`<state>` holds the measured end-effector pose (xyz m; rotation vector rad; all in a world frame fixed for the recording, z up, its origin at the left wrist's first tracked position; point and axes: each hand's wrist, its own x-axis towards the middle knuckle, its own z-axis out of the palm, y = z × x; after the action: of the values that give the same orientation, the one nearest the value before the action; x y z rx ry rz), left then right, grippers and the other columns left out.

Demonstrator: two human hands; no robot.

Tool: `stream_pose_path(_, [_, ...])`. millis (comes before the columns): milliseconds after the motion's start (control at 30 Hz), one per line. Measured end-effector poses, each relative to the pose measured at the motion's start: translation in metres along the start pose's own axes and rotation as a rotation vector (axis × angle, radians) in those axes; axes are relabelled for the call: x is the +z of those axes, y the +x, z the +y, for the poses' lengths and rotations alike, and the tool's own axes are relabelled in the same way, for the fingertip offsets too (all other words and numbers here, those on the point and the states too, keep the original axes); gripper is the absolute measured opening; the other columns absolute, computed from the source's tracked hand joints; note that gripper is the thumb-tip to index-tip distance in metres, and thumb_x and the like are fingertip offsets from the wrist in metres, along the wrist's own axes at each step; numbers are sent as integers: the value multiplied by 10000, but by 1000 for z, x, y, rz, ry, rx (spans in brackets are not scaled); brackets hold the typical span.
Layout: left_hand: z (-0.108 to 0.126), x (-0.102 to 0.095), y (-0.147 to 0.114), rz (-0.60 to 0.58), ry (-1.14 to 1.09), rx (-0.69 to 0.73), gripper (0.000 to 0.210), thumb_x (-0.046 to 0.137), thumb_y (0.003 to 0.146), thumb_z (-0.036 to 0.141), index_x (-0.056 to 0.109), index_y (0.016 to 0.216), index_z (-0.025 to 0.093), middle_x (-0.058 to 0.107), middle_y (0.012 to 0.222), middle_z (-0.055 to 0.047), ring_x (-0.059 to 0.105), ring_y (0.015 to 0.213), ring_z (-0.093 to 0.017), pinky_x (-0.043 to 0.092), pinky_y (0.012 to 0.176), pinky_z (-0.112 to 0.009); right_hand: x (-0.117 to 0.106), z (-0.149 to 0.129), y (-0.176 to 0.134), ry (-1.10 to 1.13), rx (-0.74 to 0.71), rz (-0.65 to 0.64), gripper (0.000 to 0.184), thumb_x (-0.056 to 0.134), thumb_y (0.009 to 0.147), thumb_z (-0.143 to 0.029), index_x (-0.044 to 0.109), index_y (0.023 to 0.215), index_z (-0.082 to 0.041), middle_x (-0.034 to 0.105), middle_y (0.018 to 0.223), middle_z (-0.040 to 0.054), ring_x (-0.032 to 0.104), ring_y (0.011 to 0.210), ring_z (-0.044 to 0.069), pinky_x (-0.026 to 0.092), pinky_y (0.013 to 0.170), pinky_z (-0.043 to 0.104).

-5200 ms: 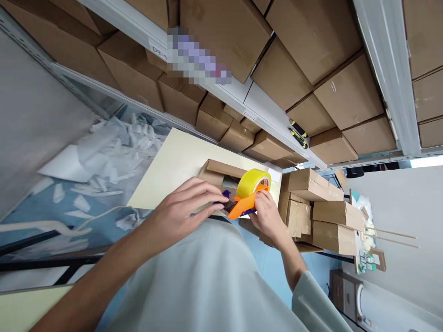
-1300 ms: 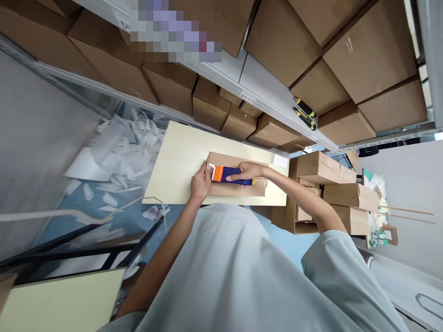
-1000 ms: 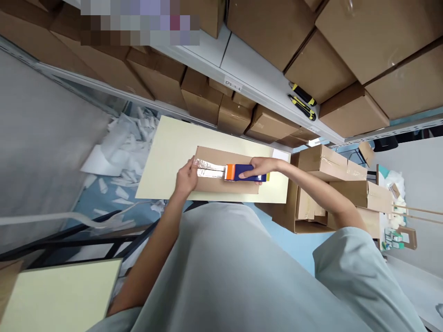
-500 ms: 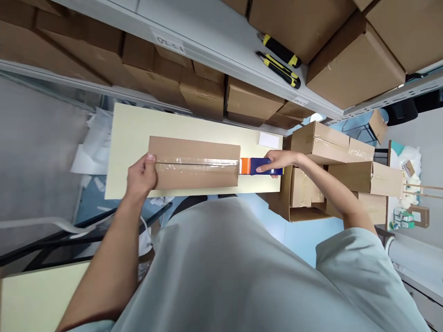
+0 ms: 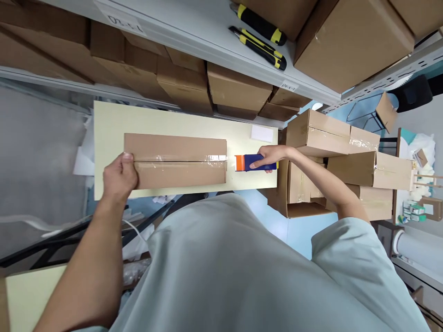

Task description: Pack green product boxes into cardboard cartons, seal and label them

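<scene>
The carton [image 5: 180, 147] lies flat on the pale yellow tabletop [image 5: 108, 120], long axis running left to right. Its closing seam faces up and runs along the middle of the top face. Clear tape [image 5: 215, 158] covers the seam; glare shows at the right end of the strip.

The left hand [image 5: 119, 177] grips the left end of the carton. The thumb rests on the top face, at the left edge near the seam. The remaining fingers are bent at the end face; their tips are hidden, so their exact contact cannot be told. The body of the carton extends to the right of these fingers.

The right hand [image 5: 272, 159] is closed around the blue tape dispenser [image 5: 252, 162]. The thumb lies along the near face; one fingertip shows below the lower edge. The orange end projects to the left of the fingers and points at the right end of the carton. A gap separates the two. Whether the dispenser touches the tabletop cannot be told.

A white card [image 5: 262, 133] lies behind the right hand. Two black-and-yellow utility knives [image 5: 261, 48] lie side by side on the grey shelf [image 5: 194, 32] above.
</scene>
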<state>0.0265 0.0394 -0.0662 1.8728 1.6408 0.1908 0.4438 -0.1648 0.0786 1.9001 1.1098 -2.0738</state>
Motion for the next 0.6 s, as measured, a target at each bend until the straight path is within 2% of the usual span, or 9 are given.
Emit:
stream_pose_path(133, [-6,3,4,21,53,34,264,456,1080,286,612,892,185,495,727,29,494,771,-176,357,701,-258,5,-7,18,-198,29,78,624,822,964,-717,793,793,-118,805,693,69,747,609,172,567,697,272])
stream_pose_path(233, [-12,5,7,25,127,36,302,453,1096,313,695,1013,154,553,763,3,476,771,-192,350,712,-279,13,-15,33,-350,56,144,543,764,1052,-614,827,851,-113,815,707,80,788,676,210,557,732,284])
stream_pose_path(433, [-15,11,7,28,251,-17,507,414,1124,404,745,1346,91,763,978,-129,604,863,-269,493,841,-365,45,-25,53,-502,73,370,453,740,1058,-557,838,1186,-133,878,989,150,843,968,319,598,838,348])
stream_pose_path(533, [-8,10,5,29,233,-11,541,393,1127,394,705,1419,63,794,1125,-182,679,989,-310,554,956,-447,65,-27,62,-499,90,453,426,700,1079,-532,821,1245,-158,870,1138,179,833,1062,342,625,909,390])
stream_pose_path(600, [-3,7,5,-4,226,20,542,374,1126,365,686,1419,33,788,1230,-223,710,1098,-342,560,1044,-518,78,-25,69,-513,146,521,362,669,1105,-452,816,1256,-158,851,1234,209,819,1133,364,628,937,425])
